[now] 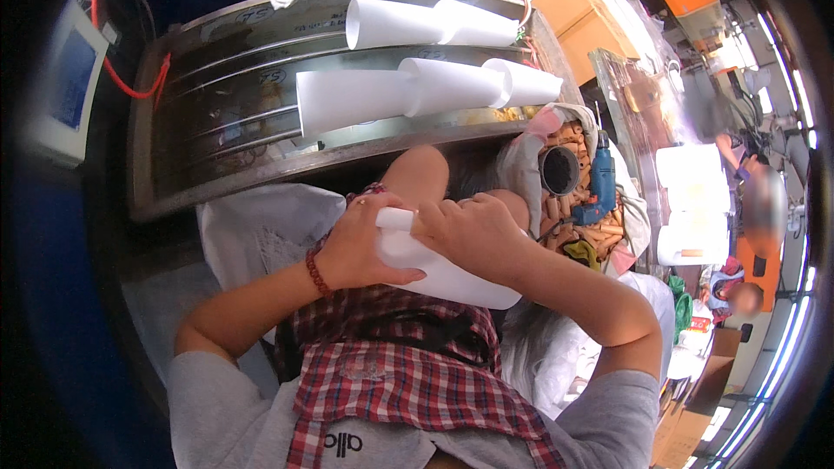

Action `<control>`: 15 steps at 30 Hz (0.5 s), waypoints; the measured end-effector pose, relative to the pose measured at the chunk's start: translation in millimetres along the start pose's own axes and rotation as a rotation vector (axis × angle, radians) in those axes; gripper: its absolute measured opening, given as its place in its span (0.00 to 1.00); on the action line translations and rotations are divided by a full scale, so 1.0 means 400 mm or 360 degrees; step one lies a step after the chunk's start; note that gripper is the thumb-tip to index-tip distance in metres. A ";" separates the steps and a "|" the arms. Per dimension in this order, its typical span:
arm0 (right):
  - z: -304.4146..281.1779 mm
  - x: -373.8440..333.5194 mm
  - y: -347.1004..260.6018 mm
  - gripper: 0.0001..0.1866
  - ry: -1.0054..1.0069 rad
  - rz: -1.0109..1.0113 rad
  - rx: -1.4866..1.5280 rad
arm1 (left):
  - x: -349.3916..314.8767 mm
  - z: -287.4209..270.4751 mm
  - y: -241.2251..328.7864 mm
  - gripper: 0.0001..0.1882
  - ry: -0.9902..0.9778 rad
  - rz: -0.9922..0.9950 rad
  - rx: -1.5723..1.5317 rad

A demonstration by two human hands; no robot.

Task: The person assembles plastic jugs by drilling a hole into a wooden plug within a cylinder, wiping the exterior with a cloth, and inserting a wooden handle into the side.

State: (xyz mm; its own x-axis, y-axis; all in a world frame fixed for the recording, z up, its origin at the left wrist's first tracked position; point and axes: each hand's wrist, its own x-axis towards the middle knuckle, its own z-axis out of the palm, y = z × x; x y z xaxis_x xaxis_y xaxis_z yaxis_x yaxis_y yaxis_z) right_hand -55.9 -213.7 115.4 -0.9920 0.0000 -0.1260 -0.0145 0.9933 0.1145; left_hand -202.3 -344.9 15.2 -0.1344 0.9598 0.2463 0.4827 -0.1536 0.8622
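In my lap lies a white cone (453, 281), apparently of paper or thin plastic, its wide end toward the right. My left hand (352, 247) wraps round its narrow end, with the thumb along the side. Closed at that same end, my right hand (469, 230) presses its fingers by the white tip (395, 219); whether a small piece is pinched there is hidden by the fingers. To the right stands a sack (519, 165) full of tan cylindrical pieces (610, 230), with a blue power drill (601, 175) and a dark round tube (560, 170) on top.
Ahead, a metal-framed table (217, 95) carries two rows of nested white cones (352, 100). A white boxy device (65, 87) with a red cable (130, 89) is at the left. Cardboard boxes (584, 22) and large white rolls (692, 178) stand right; other people are farther off.
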 end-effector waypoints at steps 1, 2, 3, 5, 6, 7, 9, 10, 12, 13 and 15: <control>0.008 -0.007 -0.002 0.10 0.0283 -0.0065 -0.0240 | 0.001 0.004 0.000 0.47 -0.0001 -0.0023 -0.0035; 0.009 -0.015 -0.004 0.10 0.0171 -0.0038 -0.0181 | 0.001 0.005 0.003 0.47 0.0001 0.0007 0.0009; 0.006 -0.017 -0.009 0.10 0.0060 -0.0012 -0.0119 | 0.000 0.005 0.010 0.47 0.0004 0.0036 0.0052; 0.004 -0.012 -0.018 0.11 -0.0164 0.0043 0.0099 | -0.008 0.003 0.018 0.47 0.0045 0.0076 0.0084; 0.007 -0.005 -0.017 0.13 -0.0285 0.0063 0.0252 | -0.020 0.009 0.017 0.46 0.0091 0.0083 0.0065; 0.005 0.005 -0.011 0.14 -0.0386 0.0089 0.0395 | -0.023 0.008 0.016 0.46 0.0138 0.0109 0.0056; -0.003 0.016 0.003 0.17 -0.0346 0.0080 0.0808 | -0.036 0.010 0.011 0.45 0.0157 0.0108 -0.0006; -0.005 0.011 0.009 0.19 -0.0313 0.0086 0.1020 | -0.041 0.016 0.009 0.45 0.0146 0.0114 -0.0040; 0.024 -0.002 0.016 0.22 -0.0236 -0.0018 0.1231 | -0.040 0.019 0.020 0.43 0.0099 0.0106 -0.0029; 0.057 -0.021 0.022 0.21 -0.0153 -0.0053 0.1189 | -0.026 0.022 0.028 0.42 -0.0001 0.0126 0.0110; 0.029 -0.047 0.032 0.21 -0.0195 0.0072 0.1107 | 0.009 0.032 0.048 0.38 0.0000 0.0158 0.0131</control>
State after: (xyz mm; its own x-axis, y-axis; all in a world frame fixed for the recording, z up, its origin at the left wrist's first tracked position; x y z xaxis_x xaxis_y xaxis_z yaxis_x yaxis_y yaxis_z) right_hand -36.0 -199.7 107.6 -0.9680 0.0153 -0.2504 0.1499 0.8355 -0.5286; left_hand -182.6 -341.5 27.0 -0.0824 0.9408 0.3289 0.5629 -0.2284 0.7944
